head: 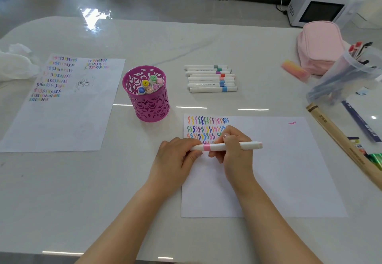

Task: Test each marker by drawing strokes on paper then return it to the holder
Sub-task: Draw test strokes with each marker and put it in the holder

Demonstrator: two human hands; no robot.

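**Marker (206, 147) Held Level Over the Paper (289, 170)**

A white marker with a pink band is held level, lying left to right, just above the near sheet of paper. Its left end is gripped by the curled fingers of the left hand (175, 158). The barrel to the right of the band is wrapped by the fingers of the right hand (235, 154), and the pinkish right end sticks out past that hand. Whether a cap is on the left end cannot be told.

Rows of coloured wavy strokes are seen in the upper left corner of the paper, partly hidden by the hands. A small pink mark is seen near its upper right corner.

The magenta cut-out holder (148, 104) stands upright on the table (103, 191), beyond and to the left of the paper. Stored markers (149, 84) are stood in it with coloured ends upward. Loose markers (210, 78) are laid side by side in a row farther back, right of the holder. A second sheet (62, 119), marked with many strokes, is laid at the far left.
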